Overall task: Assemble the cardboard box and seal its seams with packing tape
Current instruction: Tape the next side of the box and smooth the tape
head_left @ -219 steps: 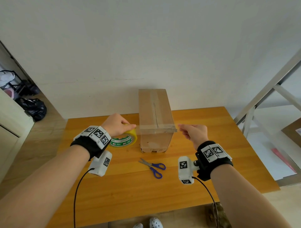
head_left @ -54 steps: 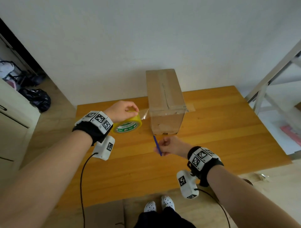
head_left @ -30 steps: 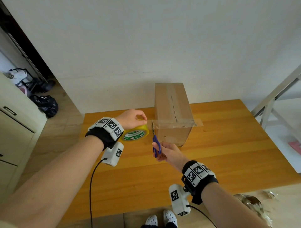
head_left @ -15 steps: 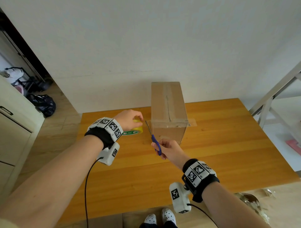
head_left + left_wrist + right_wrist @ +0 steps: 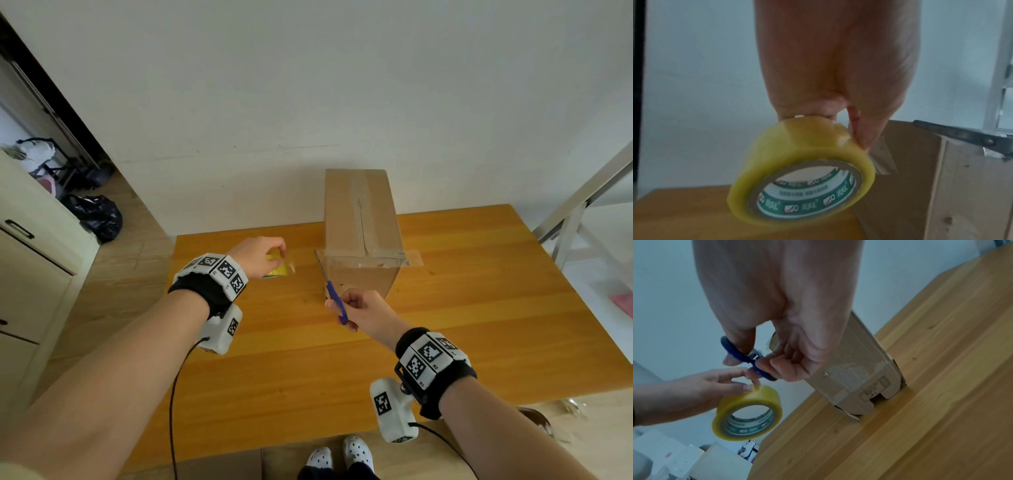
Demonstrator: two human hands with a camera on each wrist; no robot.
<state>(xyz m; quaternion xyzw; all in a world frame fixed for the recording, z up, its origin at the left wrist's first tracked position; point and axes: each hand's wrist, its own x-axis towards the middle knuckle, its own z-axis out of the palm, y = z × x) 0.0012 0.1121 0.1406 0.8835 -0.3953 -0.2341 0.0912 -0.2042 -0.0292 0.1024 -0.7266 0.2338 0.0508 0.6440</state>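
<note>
A tall cardboard box (image 5: pixel 359 219) stands on the wooden table (image 5: pixel 479 308), with clear tape along its top seam and a strip (image 5: pixel 394 258) across its near top edge that sticks out to the right. My left hand (image 5: pixel 263 257) pinches a yellow tape roll (image 5: pixel 797 172) left of the box and above the table, a short tail hanging from it. My right hand (image 5: pixel 363 308) grips blue-handled scissors (image 5: pixel 329 287), blades shut and pointing up at the box's near left corner. The roll (image 5: pixel 748 412) and scissor handles (image 5: pixel 744 356) also show in the right wrist view.
A white wall rises right behind the table. A cream cabinet (image 5: pixel 30 274) and black bags (image 5: pixel 99 216) are at the left. A metal frame (image 5: pixel 582 205) stands at the right. My feet (image 5: pixel 339 455) are at the table's near edge.
The tape between roll and box has been cut. My left hand has drawn the roll away to the left and lifted it. The scissor blades have shut beside the box's corner.
</note>
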